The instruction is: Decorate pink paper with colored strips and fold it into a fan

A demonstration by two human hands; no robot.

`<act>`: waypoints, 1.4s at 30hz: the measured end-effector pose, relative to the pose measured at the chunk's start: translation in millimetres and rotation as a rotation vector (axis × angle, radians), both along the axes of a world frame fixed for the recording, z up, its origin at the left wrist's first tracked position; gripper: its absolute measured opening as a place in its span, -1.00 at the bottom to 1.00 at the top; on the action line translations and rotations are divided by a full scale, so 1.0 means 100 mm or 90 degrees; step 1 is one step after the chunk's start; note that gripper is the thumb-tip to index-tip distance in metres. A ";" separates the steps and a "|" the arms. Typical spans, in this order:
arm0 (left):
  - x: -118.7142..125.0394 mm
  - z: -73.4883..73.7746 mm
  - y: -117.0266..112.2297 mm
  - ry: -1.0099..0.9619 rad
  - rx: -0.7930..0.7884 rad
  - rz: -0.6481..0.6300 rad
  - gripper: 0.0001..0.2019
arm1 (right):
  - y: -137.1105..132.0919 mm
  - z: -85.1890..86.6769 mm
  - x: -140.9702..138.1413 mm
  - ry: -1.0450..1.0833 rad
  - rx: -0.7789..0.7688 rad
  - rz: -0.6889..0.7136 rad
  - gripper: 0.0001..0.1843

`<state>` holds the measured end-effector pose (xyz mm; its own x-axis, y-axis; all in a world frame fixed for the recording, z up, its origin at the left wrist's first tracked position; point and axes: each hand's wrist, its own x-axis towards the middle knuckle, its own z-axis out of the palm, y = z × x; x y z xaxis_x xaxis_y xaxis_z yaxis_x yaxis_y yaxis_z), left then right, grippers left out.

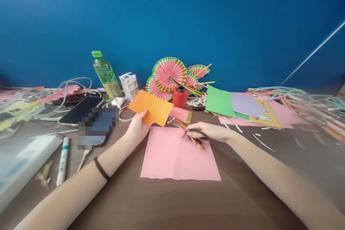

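Orange paper point(152, 106) is pinched in my left hand point(138, 125), thumb on top, raised above the table. My right hand point(202, 132) grips a pair of scissors point(198, 132) with dark handles; the blades point left toward the orange sheet's lower right corner. Whether the blades touch the paper I cannot tell. Beneath both hands lies a pink sheet of paper point(178, 161) with a faint crease down its middle and a ragged near edge. Behind the orange sheet, a folded pink strip point(183, 114) with green and orange ends rests on the table.
Pleated paper fans point(169, 73) stand by the blue wall, with a red thread spool point(180, 97) before them. Left are a green-capped bottle point(106, 75), a small box point(129, 87), phones point(98, 127) and a marker point(63, 161). Coloured sheets point(219, 102) and paper strips lie right.
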<state>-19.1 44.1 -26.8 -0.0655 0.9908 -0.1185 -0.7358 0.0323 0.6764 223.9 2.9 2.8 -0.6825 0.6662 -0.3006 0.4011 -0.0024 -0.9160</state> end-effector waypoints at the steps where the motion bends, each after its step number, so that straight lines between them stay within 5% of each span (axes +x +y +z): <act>1: 0.00 0.00 0.00 -0.004 0.001 0.004 -0.68 | 0.00 0.00 0.00 0.000 0.002 0.003 -0.58; 9: 0.00 0.03 0.00 -0.020 -0.006 0.027 -0.67 | 0.01 0.00 0.02 -0.028 0.002 0.035 -0.61; 23: 0.15 0.33 -0.21 -0.092 -0.085 -0.101 -0.63 | -0.03 0.01 -0.02 -0.023 -0.015 0.029 -0.57; 42: 0.23 0.31 -0.32 -0.093 -0.108 -0.193 -0.67 | -0.05 -0.02 -0.07 -0.011 0.003 0.027 -0.52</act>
